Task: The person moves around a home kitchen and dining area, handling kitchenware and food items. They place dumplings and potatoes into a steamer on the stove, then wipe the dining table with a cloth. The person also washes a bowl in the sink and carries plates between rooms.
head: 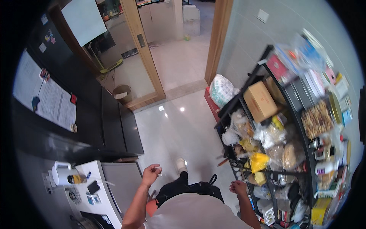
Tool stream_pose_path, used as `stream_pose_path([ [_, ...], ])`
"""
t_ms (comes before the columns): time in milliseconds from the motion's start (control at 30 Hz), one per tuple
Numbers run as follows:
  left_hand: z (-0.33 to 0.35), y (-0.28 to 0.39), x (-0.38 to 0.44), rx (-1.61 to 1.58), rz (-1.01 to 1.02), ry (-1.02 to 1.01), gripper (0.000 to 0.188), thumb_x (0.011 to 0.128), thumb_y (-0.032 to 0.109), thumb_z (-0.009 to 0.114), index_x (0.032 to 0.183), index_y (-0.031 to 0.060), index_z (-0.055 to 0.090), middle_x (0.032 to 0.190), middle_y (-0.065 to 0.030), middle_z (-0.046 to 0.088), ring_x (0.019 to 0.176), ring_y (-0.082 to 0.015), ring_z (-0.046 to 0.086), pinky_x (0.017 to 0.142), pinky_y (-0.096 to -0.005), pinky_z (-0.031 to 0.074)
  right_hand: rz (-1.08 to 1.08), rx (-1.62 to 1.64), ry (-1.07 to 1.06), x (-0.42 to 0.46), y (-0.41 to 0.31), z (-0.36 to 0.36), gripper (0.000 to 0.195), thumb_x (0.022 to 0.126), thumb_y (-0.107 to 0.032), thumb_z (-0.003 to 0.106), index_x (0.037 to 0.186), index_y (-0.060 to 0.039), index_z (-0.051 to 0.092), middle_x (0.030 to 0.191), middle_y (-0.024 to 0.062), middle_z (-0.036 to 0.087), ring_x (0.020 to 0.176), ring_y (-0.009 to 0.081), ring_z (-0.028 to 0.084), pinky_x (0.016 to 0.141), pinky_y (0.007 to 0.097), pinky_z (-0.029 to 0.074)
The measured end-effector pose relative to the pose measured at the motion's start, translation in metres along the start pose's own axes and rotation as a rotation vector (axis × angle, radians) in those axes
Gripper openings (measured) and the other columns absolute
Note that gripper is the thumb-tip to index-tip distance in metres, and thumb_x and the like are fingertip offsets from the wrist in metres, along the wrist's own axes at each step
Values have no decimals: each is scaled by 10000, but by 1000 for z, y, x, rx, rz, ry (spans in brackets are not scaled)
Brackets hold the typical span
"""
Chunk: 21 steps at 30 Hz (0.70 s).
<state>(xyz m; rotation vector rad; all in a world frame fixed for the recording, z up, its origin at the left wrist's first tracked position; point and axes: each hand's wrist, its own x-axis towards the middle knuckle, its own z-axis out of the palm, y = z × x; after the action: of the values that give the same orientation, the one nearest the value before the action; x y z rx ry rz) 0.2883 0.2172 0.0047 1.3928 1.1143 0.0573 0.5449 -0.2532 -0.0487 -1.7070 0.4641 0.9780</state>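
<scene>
My left hand (151, 174) hangs in the air ahead of my body, left of centre, with its fingers curled. A small pale sliver shows at its fingertips; whether the hand grips it cannot be made out. On the other side, my right hand (238, 188) hangs beside the black metal shelf rack (307, 137), fingers loosely bent and nothing visible in them. Between the hands, a light-coloured shoe (181, 165) steps forward on the glossy tiled floor (171, 134).
Ahead, a wood-framed glass sliding door (143, 54) leaves a doorway. A dark fridge (85, 106) bearing papers stands left, near a white counter (105, 206) with an electric kettle (64, 173). Bags and jars crowd the rack; a stuffed plastic bag (223, 91) sits by the doorframe.
</scene>
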Motion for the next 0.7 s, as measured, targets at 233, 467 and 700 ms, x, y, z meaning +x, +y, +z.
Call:
stream_pose_path([
  [233,-42,162,169,53,210,92,289,939,151,741,1197,27,698,903,-57,724,779,-117,644,712,-282,539,260,43,29,86,-40,82,177,903,-158,690,1017,-24,672,859,123,725,676,224,719,591,344,609],
  [467,10,301,337,-29,300,-150,292,950,135,736,1222,40,691,951,-58,732,855,-133,675,770,-293,552,124,-819,59,199,-118,161,216,876,-268,666,977,-81,699,856,124,705,732,272,690,684,423,562],
  [700,-7,465,493,37,505,26,302,965,132,717,1247,32,676,967,-68,737,882,-128,697,743,-280,556,-69,-1149,-35,399,-191,225,379,869,-442,607,1013,-117,739,944,178,730,886,364,709,856,530,527],
])
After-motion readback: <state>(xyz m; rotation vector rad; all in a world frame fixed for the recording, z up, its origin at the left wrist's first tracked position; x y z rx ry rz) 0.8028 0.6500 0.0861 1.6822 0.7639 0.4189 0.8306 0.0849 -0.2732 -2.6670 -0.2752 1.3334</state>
